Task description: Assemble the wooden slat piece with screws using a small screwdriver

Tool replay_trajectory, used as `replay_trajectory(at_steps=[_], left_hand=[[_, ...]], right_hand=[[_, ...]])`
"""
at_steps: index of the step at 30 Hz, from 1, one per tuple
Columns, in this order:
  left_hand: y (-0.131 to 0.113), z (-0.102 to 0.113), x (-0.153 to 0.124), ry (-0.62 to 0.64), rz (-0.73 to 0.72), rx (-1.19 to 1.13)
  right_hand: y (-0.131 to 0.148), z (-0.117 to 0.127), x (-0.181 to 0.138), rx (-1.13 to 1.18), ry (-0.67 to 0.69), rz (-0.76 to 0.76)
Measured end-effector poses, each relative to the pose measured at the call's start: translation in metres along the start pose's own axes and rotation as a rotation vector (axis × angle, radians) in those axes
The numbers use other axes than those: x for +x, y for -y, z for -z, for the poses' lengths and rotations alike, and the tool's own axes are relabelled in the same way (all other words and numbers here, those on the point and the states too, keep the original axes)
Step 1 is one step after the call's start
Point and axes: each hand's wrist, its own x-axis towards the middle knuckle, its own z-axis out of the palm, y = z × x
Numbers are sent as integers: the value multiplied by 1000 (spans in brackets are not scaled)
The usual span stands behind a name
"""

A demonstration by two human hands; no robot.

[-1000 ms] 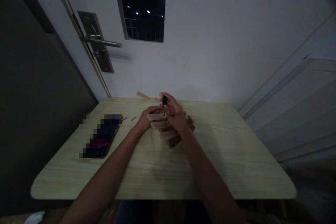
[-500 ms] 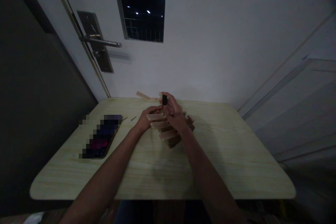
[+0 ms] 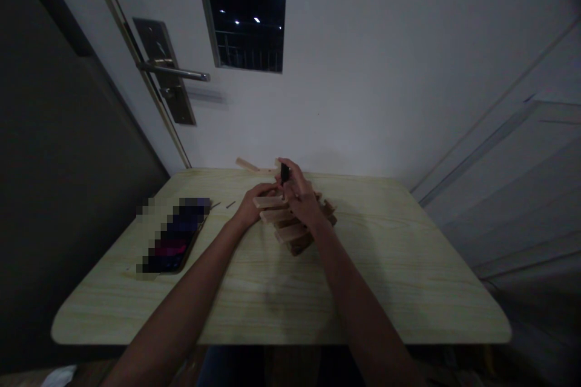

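A fan of wooden slats (image 3: pixel 290 227) lies near the far middle of the pale wooden table (image 3: pixel 281 290). My left hand (image 3: pixel 250 205) rests closed on the left end of the top slat, holding it down. My right hand (image 3: pixel 302 196) is closed round a small black-handled screwdriver (image 3: pixel 284 174), held upright with its tip on the top slat. Part of the slat assembly is hidden under my right hand.
A pixelated dark flat object (image 3: pixel 175 236) lies on the left of the table, with two small screws (image 3: pixel 224 205) beside it. A loose wooden strip (image 3: pixel 247 164) lies at the far edge. A door with a metal handle (image 3: pixel 175 72) and a dark window stand behind.
My right hand has shifted very slightly on the screwdriver; the slats and my left hand stay where they were.
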Motion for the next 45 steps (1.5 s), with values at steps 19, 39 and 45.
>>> replay_trajectory(at_steps=[19, 39, 45], left_hand=[[-7, -1, -1, -17, 21, 2], [-2, 0, 1, -10, -15, 19], [0, -1, 2, -17, -8, 31]], right_hand=[[-7, -2, -1, -36, -6, 25], [-2, -1, 0, -30, -22, 1], [-9, -4, 0, 29, -41, -29]])
